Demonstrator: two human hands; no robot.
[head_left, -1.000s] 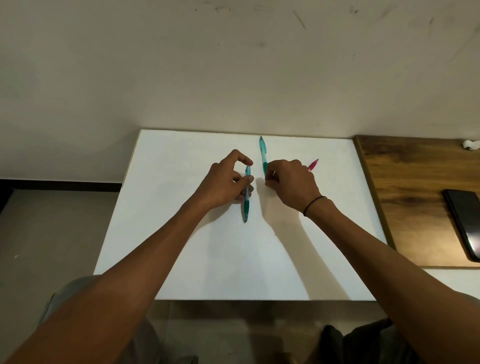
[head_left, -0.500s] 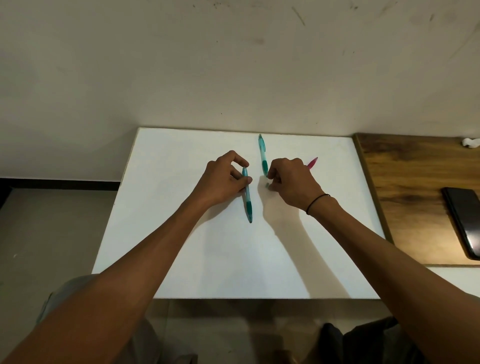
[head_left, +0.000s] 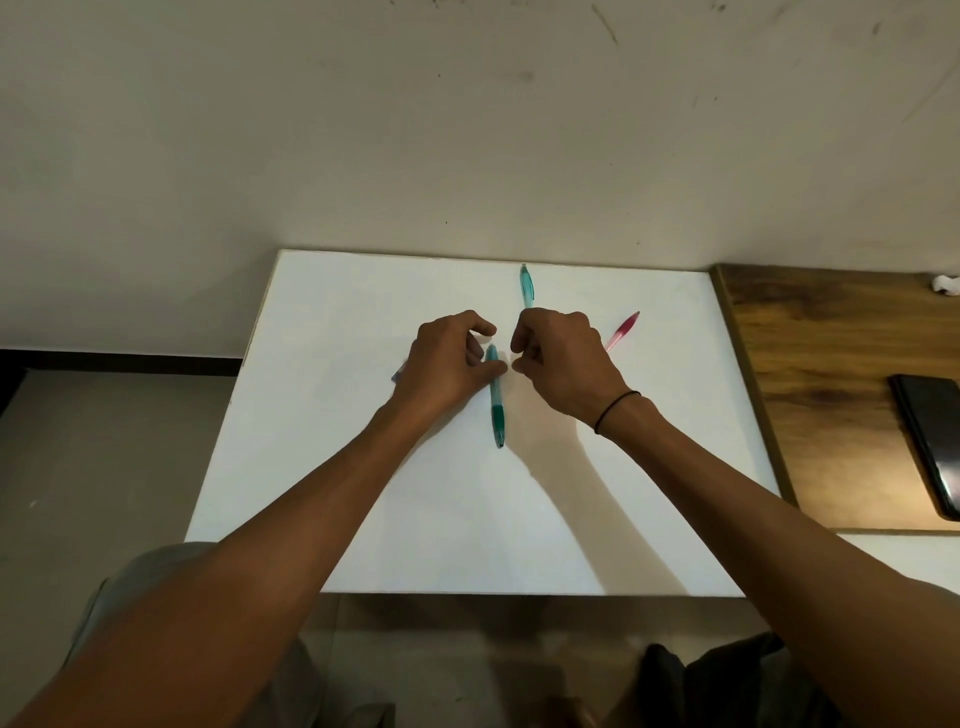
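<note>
I see the bench (head_left: 363, 519) first. My left hand (head_left: 452, 369) pinches the top of the near pen (head_left: 497, 410), which lies at bench centre. My right hand (head_left: 566, 364) curls over the far pen (head_left: 527, 286), toward the bench's back edge; whether it grips, I cannot tell.

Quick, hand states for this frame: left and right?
Left hand: pinches the near teal pen.
Right hand: fingers curled, hiding the far teal pen at its near end; grip cannot be told.

The right grip (head_left: 566, 364) hid the near ends of the far teal pen (head_left: 527, 286) and pink pen (head_left: 623, 332); the left grip (head_left: 447, 369) covered a bluish object (head_left: 398, 374).
</note>
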